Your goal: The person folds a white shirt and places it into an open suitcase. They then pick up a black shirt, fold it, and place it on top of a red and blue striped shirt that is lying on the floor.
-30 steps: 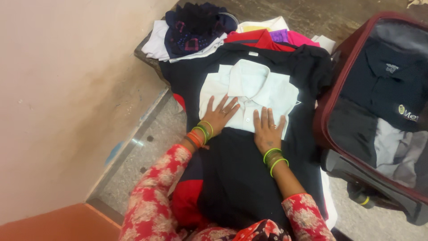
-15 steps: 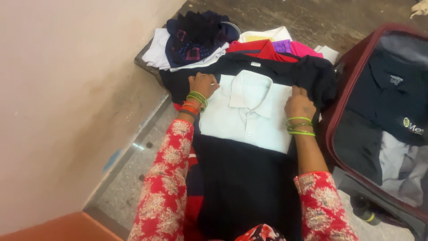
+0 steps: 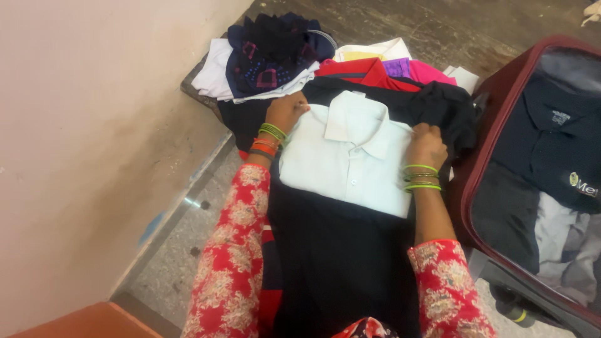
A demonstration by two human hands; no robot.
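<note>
A folded pale white collared shirt [image 3: 354,156] lies on top of a spread black garment [image 3: 344,256]. My left hand [image 3: 285,111] grips the shirt's upper left corner, fingers curled at its shoulder. My right hand [image 3: 427,145] is closed on the shirt's upper right edge, next to bunched black cloth [image 3: 447,109]. Both wrists wear green and orange bangles, and red patterned sleeves cover my arms.
A pile of folded clothes [image 3: 269,53] in navy, white, red, purple and pink lies beyond the shirt. An open maroon suitcase [image 3: 538,175] with dark and grey clothes under mesh stands at the right. A pale wall [image 3: 94,138] runs along the left, above a stone floor [image 3: 181,244].
My hands left the shirt's lower edge, where they lay flat, and moved up to grip its two upper corners. The shirt's top has shifted slightly toward the clothes pile.
</note>
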